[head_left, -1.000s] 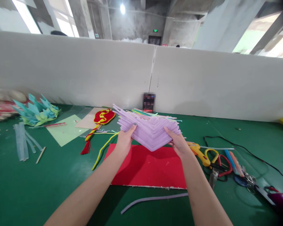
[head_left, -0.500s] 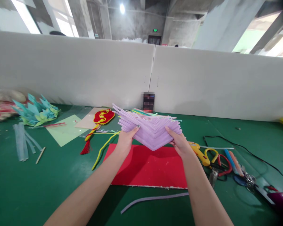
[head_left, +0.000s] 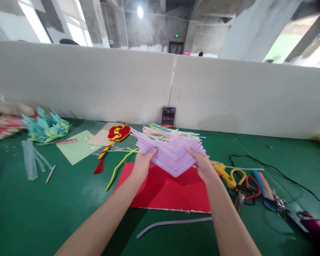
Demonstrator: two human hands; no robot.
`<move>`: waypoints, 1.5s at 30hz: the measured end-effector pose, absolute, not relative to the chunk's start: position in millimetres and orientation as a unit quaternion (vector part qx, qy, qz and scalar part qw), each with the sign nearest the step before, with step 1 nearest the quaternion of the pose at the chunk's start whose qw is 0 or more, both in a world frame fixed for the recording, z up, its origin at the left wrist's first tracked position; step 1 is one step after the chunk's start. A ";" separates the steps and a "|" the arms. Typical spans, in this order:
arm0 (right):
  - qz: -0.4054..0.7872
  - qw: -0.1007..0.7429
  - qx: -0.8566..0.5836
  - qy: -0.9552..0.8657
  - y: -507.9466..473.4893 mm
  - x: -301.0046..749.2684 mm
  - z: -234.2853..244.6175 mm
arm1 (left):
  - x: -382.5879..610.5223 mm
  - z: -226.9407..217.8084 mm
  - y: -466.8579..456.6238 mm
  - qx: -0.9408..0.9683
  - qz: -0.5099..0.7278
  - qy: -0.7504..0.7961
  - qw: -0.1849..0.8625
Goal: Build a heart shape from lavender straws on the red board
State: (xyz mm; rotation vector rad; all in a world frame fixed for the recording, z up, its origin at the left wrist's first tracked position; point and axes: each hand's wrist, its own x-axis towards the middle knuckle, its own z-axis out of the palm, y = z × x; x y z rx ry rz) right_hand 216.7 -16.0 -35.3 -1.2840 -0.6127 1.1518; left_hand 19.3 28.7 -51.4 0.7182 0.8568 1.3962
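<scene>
A V-shaped panel of lilac pipe cleaners (head_left: 173,156), its strips nested side by side with uneven ends, is held up in front of me. My left hand (head_left: 145,161) pinches its left wing, thumb on the near face. On the right wing, my right hand (head_left: 201,160) grips in the same way; the fingers behind are mostly hidden. Beneath the panel lies a red board (head_left: 170,193) with a ragged white near edge. One loose lilac pipe cleaner (head_left: 173,223) rests on the table just in front of the board.
Coloured pipe cleaners (head_left: 173,133) are heaped behind the panel. To the left are a red-and-yellow tasselled ornament (head_left: 119,132), green paper (head_left: 78,146) and a teal folded-paper piece (head_left: 46,126). On the right lie a yellow glue gun (head_left: 225,175), scissors (head_left: 252,188) and a black cable (head_left: 290,179).
The lilac panel has come down slightly and tipped, so more of the coloured heap shows behind it. Both hands keep their hold. The camera view has shifted a little.
</scene>
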 end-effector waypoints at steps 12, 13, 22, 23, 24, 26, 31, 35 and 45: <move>0.507 0.601 -0.564 -0.253 -46.1 212.2 -40.8 | 12.6 -56.2 0.6 0.335 0.590 0.378 0.630; 0.505 0.600 -0.568 -0.249 -48.3 212.1 -42.7 | 12.5 -55.9 -2.2 0.334 0.588 0.378 0.632; 0.514 0.599 -0.568 -0.233 -71.5 212.5 -53.1 | 14.9 -53.7 -19.8 0.265 0.595 0.396 0.647; 0.514 0.601 -0.565 -0.235 -73.7 212.8 -54.0 | 14.7 -54.4 -20.7 0.264 0.596 0.396 0.646; 0.515 0.602 -0.563 -0.238 -75.8 212.8 -54.9 | 14.3 -55.4 -21.4 0.263 0.597 0.398 0.645; 0.518 0.599 -0.561 -0.241 -79.4 211.8 -56.5 | 13.5 -58.3 -22.9 0.262 0.596 0.403 0.643; 0.519 0.600 -0.557 -0.245 -84.9 204.1 -59.9 | 11.7 -67.0 -25.5 0.252 0.605 0.423 0.626; 0.528 0.598 -0.560 -0.221 -86.1 201.1 -62.9 | 8.7 -69.8 -25.7 0.225 0.616 0.435 0.618; 0.556 0.585 -0.533 -0.256 -86.1 195.8 -65.6 | 1.3 -66.4 -21.5 0.134 0.623 0.427 0.642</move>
